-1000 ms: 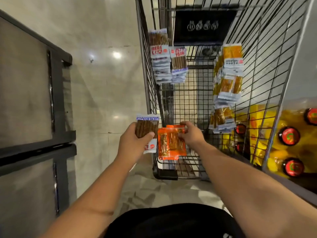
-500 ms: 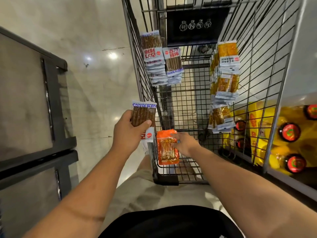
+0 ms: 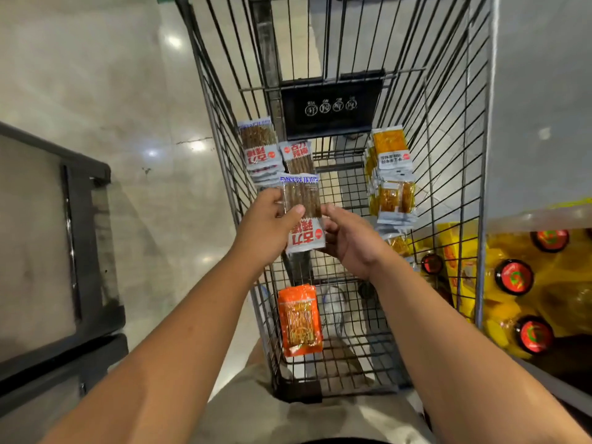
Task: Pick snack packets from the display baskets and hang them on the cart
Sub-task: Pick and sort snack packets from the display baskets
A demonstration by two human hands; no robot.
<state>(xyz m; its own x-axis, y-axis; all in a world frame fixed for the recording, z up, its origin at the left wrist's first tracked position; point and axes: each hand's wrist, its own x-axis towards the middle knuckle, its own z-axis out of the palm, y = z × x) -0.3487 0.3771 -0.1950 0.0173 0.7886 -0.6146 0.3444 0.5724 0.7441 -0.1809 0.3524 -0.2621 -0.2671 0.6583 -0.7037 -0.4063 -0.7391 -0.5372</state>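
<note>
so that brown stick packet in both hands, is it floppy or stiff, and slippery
Probably fairly stiff lengthwise: the brown stick packet stands straight though the left hand pinches only its edge, likely braced by the sticks inside. Likely light, since a mere pinch carries it. Its shiny film may slip; the right hand holds its lower end.

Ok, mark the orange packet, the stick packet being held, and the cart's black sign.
orange packet [image 3: 299, 320]: head view, middle of its front.
stick packet [image 3: 307, 202]: head view, clear window showing the sticks.
black sign [image 3: 331, 105]: head view, panel centre, at the icons.
</note>
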